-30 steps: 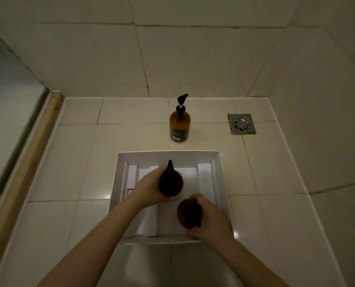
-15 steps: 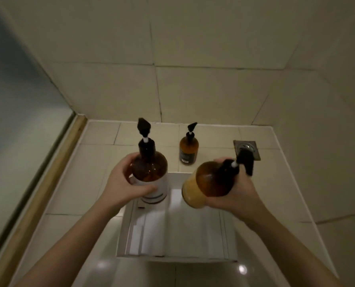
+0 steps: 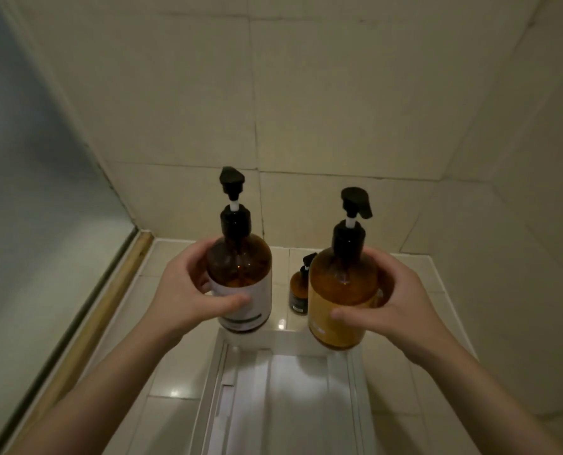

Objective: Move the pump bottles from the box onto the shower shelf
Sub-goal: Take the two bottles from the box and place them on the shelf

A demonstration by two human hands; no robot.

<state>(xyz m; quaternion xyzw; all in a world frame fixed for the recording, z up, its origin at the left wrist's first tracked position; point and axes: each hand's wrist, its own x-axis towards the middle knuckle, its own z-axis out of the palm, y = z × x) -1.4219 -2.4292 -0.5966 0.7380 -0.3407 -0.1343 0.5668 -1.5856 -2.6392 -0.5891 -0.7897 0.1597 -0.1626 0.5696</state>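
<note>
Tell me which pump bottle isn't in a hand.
The small amber bottle standing on the tiles past the box; the two larger ones are held up, one per hand.

The pale tiled floor (image 3: 181, 372) carries an open white box (image 3: 208, 389), which lies near the bottom centre with white card dividers inside. Behind the box's far edge a small amber pump bottle (image 3: 298, 290) stands upright on the tiles, close to the back wall.
</note>
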